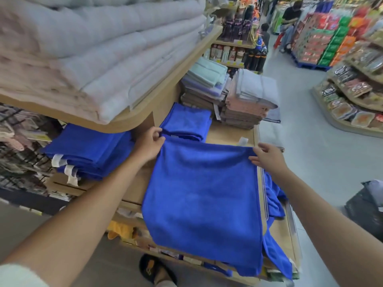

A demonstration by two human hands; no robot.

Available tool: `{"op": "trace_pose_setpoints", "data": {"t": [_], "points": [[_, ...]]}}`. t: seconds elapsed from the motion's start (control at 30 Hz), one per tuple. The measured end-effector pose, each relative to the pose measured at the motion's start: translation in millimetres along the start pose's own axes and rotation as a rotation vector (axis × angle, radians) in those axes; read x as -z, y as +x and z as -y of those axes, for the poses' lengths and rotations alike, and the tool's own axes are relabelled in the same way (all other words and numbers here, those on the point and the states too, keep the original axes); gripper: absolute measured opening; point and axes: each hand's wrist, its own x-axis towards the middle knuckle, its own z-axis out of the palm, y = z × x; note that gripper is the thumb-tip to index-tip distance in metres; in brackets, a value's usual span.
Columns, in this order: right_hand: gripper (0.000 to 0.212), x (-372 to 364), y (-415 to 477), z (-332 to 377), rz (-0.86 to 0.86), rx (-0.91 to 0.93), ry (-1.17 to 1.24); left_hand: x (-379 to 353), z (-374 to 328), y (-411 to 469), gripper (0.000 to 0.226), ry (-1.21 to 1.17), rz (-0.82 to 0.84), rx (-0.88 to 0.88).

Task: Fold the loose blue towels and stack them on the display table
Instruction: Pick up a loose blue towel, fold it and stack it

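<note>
The left hand (150, 141) and right hand (267, 156) each pinched a top corner of a towel (203, 199) on the desk (228, 132). A pile (89, 150) was folded; loose ones (273, 195) waited

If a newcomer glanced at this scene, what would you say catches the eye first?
A big blue towel hangs over the table's front edge, its far corners pinched by the left hand and right hand. Left of it lies a stack of folded blue towels; above, a shelf holds pale quilts.
</note>
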Motion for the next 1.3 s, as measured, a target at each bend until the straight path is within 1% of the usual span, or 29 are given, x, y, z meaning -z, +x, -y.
{"op": "trace_pose_setpoints", "data": {"t": [0.03,0.07,0.1,0.17,0.2,0.23,0.27,0.3,0.33,0.37,0.4,0.43,0.5,0.57,0.63,0.67,0.7,0.73,0.77,0.83,0.87,1.03,1.13,1.2,1.23,1.3], "points": [[0.050,-8,-2,-2,-0.014,0.019,-0.101,-2,5,-7,0.024,0.028,0.001,0.000],[0.060,-18,-10,-7,-0.012,0.064,-0.201,-1,11,-20,0.024,0.037,-0.026,-0.010],[0.064,-30,-22,-15,0.019,0.136,-0.265,3,17,-39,0.018,0.016,-0.053,-0.026],[0.064,-56,-52,-40,0.139,0.300,-0.362,10,39,-84,0.008,-0.003,-0.113,-0.052],[0.064,-68,-65,-52,0.186,0.375,-0.448,14,53,-108,0.007,-0.025,-0.134,-0.038],[0.064,-76,-75,-63,0.212,0.437,-0.547,17,66,-133,0.011,-0.059,-0.152,-0.012],[0.063,-82,-83,-71,0.221,0.484,-0.645,19,79,-156,0.015,-0.111,-0.161,0.036],[0.062,-85,-89,-76,0.210,0.522,-0.735,19,91,-175,0.013,-0.153,-0.170,0.100],[0.061,-87,-92,-78,0.188,0.552,-0.804,18,103,-191,0.010,-0.187,-0.155,0.172],[0.061,-88,-95,-79,0.165,0.570,-0.841,14,112,-204,0.014,-0.212,-0.121,0.249],[0.061,-89,-96,-80,0.149,0.576,-0.852,9,119,-214,0.019,-0.239,-0.069,0.324],[0.061,-89,-97,-80,0.142,0.577,-0.850,4,124,-221,0.019,-0.296,-0.018,0.402],[0.061,-88,-97,-81,0.151,0.569,-0.845,-7,128,-229,0.009,-0.481,0.066,0.543],[0.061,-88,-98,-80,0.154,0.566,-0.847,-18,126,-233,0.007,-0.649,0.097,0.580],[0.061,-89,-100,-78,0.146,0.562,-0.845,-22,120,-234,0.013,-0.747,0.063,0.584],[0.061,-89,-100,-77,0.146,0.560,-0.845,-22,117,-235,0.019,-0.768,0.056,0.572],[0.061,-89,-100,-77,0.146,0.558,-0.847,-21,115,-235,0.027,-0.772,0.057,0.553],[0.060,-89,-100,-76,0.145,0.557,-0.845,-20,113,-235,0.030,-0.747,0.050,0.529],[0.060,-89,-100,-76,0.145,0.556,-0.843,-18,112,-235,0.026,-0.705,0.028,0.499],[0.060,-89,-101,-76,0.144,0.557,-0.844,-15,114,-236,0.012,-0.596,-0.021,0.447],[0.060,-89,-101,-76,0.142,0.558,-0.843,-15,115,-237,0.009,-0.546,-0.046,0.429],[0.060,-89,-101,-77,0.139,0.556,-0.840,-14,110,-245,0.022,-0.355,-0.130,0.300],[0.060,-89,-100,-78,0.131,0.560,-0.829,-15,108,-246,0.030,-0.334,-0.139,0.264],[0.059,-89,-100,-79,0.129,0.562,-0.829,-16,109,-244,0.035,-0.344,-0.108,0.269],[0.059,-89,-100,-79,0.128,0.564,-0.831,-16,108,-243,0.034,-0.353,-0.086,0.276],[0.059,-90,-99,-80,0.125,0.567,-0.832,-15,107,-240,0.023,-0.360,-0.055,0.264]]}}
